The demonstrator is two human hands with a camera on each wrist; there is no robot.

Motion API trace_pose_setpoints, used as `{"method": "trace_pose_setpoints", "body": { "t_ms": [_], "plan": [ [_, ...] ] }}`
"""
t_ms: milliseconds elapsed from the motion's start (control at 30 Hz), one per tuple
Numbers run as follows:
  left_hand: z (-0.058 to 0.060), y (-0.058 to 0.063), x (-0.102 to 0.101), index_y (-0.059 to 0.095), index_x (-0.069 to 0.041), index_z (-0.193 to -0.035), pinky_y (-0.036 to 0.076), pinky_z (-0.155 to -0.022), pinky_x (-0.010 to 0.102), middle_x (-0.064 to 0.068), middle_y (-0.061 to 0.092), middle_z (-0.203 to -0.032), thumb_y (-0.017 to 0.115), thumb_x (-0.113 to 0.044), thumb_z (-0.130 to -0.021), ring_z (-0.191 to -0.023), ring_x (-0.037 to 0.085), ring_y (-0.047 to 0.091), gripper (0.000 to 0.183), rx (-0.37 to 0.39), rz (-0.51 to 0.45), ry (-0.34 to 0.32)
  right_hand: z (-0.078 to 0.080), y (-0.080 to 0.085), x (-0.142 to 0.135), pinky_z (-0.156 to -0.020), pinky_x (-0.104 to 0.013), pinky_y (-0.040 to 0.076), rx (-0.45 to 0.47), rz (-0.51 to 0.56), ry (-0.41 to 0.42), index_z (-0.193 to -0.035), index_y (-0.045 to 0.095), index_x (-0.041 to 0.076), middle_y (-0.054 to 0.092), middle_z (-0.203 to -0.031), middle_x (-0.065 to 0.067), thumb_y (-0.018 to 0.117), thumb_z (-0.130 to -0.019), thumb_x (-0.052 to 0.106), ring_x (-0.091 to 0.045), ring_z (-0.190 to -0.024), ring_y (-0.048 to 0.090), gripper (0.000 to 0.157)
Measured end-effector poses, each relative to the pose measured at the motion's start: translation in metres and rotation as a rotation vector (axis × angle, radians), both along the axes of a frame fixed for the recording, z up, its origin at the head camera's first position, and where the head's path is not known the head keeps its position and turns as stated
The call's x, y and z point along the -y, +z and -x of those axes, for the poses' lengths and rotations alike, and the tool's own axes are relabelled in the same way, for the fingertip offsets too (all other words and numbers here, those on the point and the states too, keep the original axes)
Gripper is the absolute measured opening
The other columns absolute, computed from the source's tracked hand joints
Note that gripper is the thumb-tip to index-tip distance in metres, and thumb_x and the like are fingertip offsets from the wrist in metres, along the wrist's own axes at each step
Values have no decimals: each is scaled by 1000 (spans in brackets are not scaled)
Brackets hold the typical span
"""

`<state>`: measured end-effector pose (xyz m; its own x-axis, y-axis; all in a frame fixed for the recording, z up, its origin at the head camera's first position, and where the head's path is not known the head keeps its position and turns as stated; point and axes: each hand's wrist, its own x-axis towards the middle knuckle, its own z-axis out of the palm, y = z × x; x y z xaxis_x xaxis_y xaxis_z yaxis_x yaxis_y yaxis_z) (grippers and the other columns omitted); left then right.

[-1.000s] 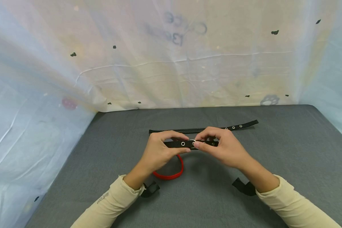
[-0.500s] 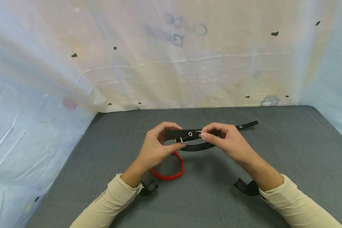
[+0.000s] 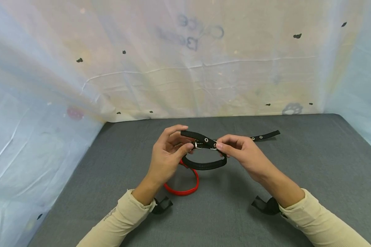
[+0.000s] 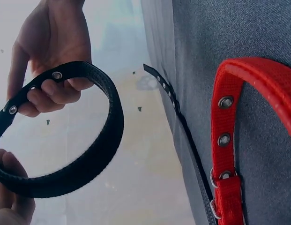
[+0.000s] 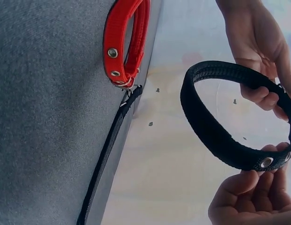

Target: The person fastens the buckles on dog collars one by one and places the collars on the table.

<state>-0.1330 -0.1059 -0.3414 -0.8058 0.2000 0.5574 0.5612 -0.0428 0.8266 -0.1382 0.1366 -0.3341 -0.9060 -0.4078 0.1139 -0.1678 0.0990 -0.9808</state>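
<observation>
Head view shows the black collar (image 3: 205, 166) held up above the table (image 3: 222, 219) as a closed loop, its silver buckle (image 3: 196, 144) facing the camera. The left hand (image 3: 165, 156) grips it beside that buckle; the right hand (image 3: 244, 151) pinches it near an eyelet, thumb in front. Left wrist view adds what the head view hides: the eyelets (image 4: 224, 139) along the red collar (image 3: 181, 192), which lies on the table below the hands.

The far black strap (image 3: 266, 136) is partly covered by the right hand from above; right wrist view shows its other end by the red collar's metal ring — whether they touch, I cannot tell. Left wrist view cuts off the left hand at its edge.

Half a second ago the black loop was flatter — now it hangs rounder, while red collar and strap lie as before.
</observation>
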Motion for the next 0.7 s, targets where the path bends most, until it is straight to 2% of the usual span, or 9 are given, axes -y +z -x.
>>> {"method": "trace_pose_setpoints", "body": {
  "t_ms": [167, 300, 400, 500, 700],
  "plan": [
    [0, 0, -1, 57, 0, -122, 59, -76, 27, 14, 68, -105, 67, -10, -94, -89, 14, 69, 31, 25, -8, 62, 0, -1, 1, -78, -30, 43, 17, -22, -17, -103, 69, 11, 60, -86, 5, 63, -99, 25, -13, -85, 51, 16],
    [0, 1, -2, 60, 0, -119, 59, -75, 26, 3, 69, -103, 67, -9, -95, -86, 16, 69, 27, 85, -34, 78, 0, -1, 2, -78, -30, 44, 2, -50, -27, -106, 68, 11, 60, -87, 0, 62, -100, 26, -13, -84, 52, 18],
    [-1, 3, -3, 60, 1, -119, 58, -73, 26, -3, 70, -100, 66, -7, -96, -83, 13, 68, 26, 132, -47, 76, -2, -1, 4, -78, -30, 46, -49, -93, -37, -109, 66, 11, 61, -89, -7, 61, -101, 26, -16, -83, 56, 18],
    [-2, 5, -4, 61, 2, -119, 57, -72, 25, -1, 70, -99, 65, -6, -96, -82, 9, 68, 25, 167, -46, 79, -3, -3, 6, -78, -30, 48, -108, -141, -56, -110, 66, 14, 63, -92, -10, 61, -101, 27, -20, -84, 60, 17],
    [-4, 4, -6, 62, -1, -118, 54, -72, 20, 6, 69, -100, 66, -7, -96, -86, 7, 67, 23, 251, -1, 75, -6, -7, 11, -74, -27, 49, -250, -235, -127, -111, 65, 23, 68, -96, 2, 66, -98, 27, -15, -85, 64, 14]
  ]
}}
